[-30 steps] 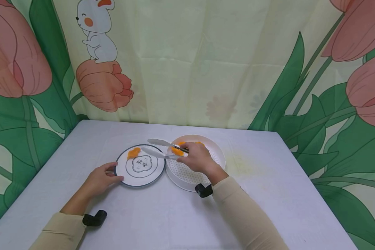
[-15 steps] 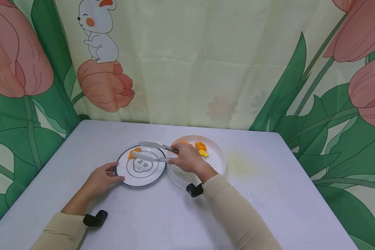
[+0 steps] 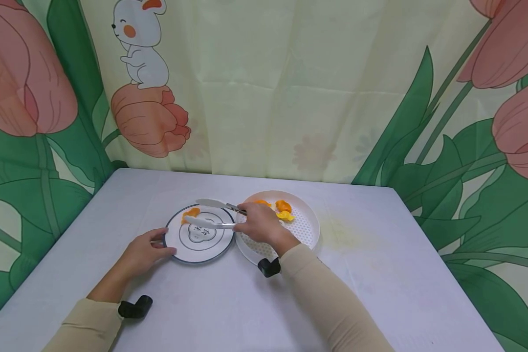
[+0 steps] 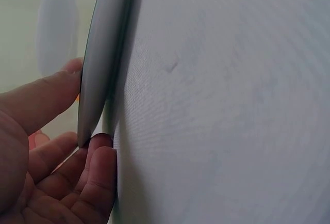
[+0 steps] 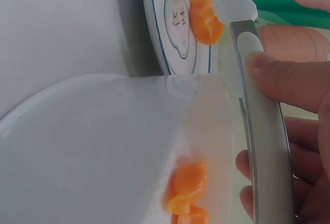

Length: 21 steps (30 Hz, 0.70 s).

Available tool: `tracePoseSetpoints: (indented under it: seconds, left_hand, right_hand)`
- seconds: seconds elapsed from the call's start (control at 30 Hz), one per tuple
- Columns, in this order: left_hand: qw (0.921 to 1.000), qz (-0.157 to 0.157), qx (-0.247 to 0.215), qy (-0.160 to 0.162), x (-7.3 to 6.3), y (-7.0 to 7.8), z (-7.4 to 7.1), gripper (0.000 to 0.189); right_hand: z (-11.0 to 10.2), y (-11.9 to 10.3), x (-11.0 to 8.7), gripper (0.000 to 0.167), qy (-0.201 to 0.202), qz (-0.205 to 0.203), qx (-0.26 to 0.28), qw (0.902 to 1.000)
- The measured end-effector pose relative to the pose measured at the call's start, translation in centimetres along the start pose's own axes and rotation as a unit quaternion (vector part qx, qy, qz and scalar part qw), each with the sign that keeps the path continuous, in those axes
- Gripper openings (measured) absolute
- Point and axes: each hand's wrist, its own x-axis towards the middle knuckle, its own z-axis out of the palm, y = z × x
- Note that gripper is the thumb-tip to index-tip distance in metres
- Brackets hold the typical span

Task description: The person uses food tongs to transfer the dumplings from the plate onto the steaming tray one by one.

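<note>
My left hand pinches the near-left rim of a white plate with a blue edge, thumb on top and fingers at the underside. One orange, soft-looking piece lies on the plate's far left part. Metal tongs with pale tips are gripped in my right hand, thumb along one arm. The tong arms stand apart over the plate, tips close to the orange piece; I cannot tell whether they touch it. In the right wrist view the piece sits right beside a tip.
To the plate's right, close against it, stands a round white perforated tray, partly under my right hand. Orange pieces and a yellow piece lie in it. A white cloth covers the table; a printed curtain hangs behind.
The right hand has moved left with the tongs, bringing their tips from the plate's right part to the orange piece. More of the tray's pieces now show. The left hand stays on the rim.
</note>
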Motion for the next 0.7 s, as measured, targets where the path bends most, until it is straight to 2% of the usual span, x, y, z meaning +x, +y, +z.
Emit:
tracePoseSetpoints:
  seconds: [0.37, 0.7]
  left_hand:
    - [1.0, -0.002, 0.0, 0.0, 0.17, -0.08, 0.02, 0.081]
    - [0.9999, -0.012, 0.001, 0.001, 0.25, -0.03, 0.07, 0.082]
  right_hand:
    - [0.55, -0.96, 0.74, 0.053, -0.014, 0.01, -0.031, 0.9994]
    - [0.51, -0.54, 0.53, 0.043, -0.007, 0.021, 0.002, 0.9998]
